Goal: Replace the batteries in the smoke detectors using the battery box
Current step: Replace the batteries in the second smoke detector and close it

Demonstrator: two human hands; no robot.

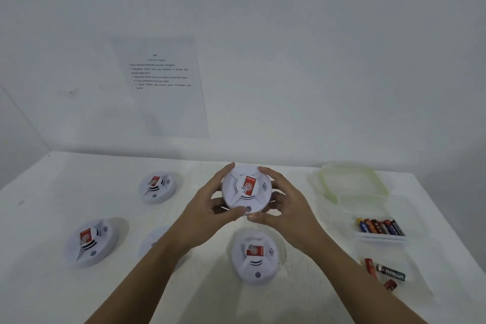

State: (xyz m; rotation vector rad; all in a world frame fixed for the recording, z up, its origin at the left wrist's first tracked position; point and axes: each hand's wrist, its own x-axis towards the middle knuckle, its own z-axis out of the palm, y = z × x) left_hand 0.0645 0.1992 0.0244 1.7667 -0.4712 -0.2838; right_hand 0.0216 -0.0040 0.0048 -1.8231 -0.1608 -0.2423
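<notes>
1. Held smoke detector [246, 188]: raised off the surface [65, 297] between both hands, its red-labelled face towards the camera.
2. Left hand [210, 205] and right hand [285, 208]: each curls its fingers round the detector's rim from its own side. The thumbs nearly meet at the lower edge.
3. Battery box [378, 204]: clear and uncovered, outboard of the right hand and well apart from it, holding a row of batteries [380, 226]. Its lid [352, 179] lies beyond it, and loose batteries [390, 272] lie beside the right forearm.
4. Spare detector [255, 258]: on the surface below the hands, nearer the person. A far detector [157, 187] and a near detector [89, 242] lie outboard of the left hand.
5. Likely faults (a judgement, not an observation):
   - The smooth rim may slip under a twisting grip, dropping the unit onto the spare detector.
   - Forcing the cover the wrong way may break its catches.
   - Drawing from the loose batteries instead of the box may refit a spent cell.
</notes>
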